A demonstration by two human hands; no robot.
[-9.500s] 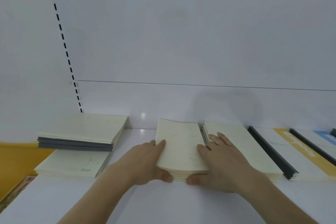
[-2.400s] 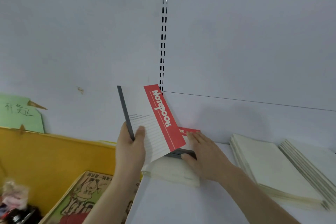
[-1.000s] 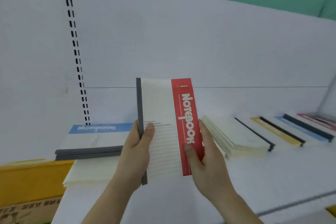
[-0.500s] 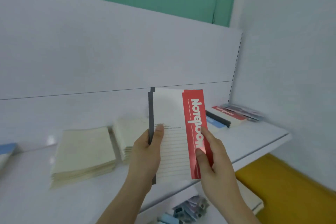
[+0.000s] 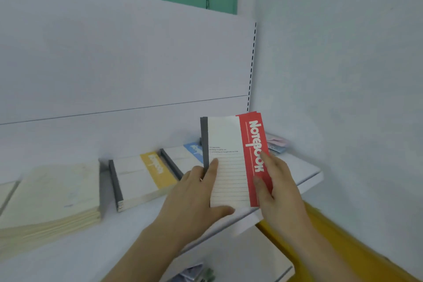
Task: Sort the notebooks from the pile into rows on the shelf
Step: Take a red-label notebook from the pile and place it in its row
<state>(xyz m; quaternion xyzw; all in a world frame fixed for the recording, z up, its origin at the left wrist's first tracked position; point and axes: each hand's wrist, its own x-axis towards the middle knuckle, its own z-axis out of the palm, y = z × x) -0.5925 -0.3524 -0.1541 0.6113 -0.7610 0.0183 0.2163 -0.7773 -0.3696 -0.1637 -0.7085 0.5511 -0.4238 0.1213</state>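
Head view. Red notebook (image 5: 233, 162) held upright above near edge of shelf (image 5: 297, 174), cover facing camera, grey spine at left, red band with white lettering at right. More than one red cover edge visible at top right corner; exact count not discernible.

Left hand (image 5: 194, 194): thumb pressed on lined cover just right of spine, fingers curled behind and under lower left corner; gripping red notebook. Right hand (image 5: 274, 183): fingers laid along red band, curled round right edge; gripping red notebook.

On shelf, left to right: cream stack (image 5: 50, 197) with plain covers at left; yellow-banded stack (image 5: 142, 178) just beside it, narrow gap between; blue-banded stack (image 5: 183, 155) touching yellow-banded stack, partly hidden behind held notebook. Small blurred items (image 5: 277, 144) at far right corner, against side wall (image 5: 343, 75); kind not discernible.

Bare shelf surface at near edge in front of stacks, and at right between held notebook and right shelf edge. Yellow surface (image 5: 343, 247) below shelf at right. Lower shelf board (image 5: 251, 254) under near edge, with blurred objects at bottom.
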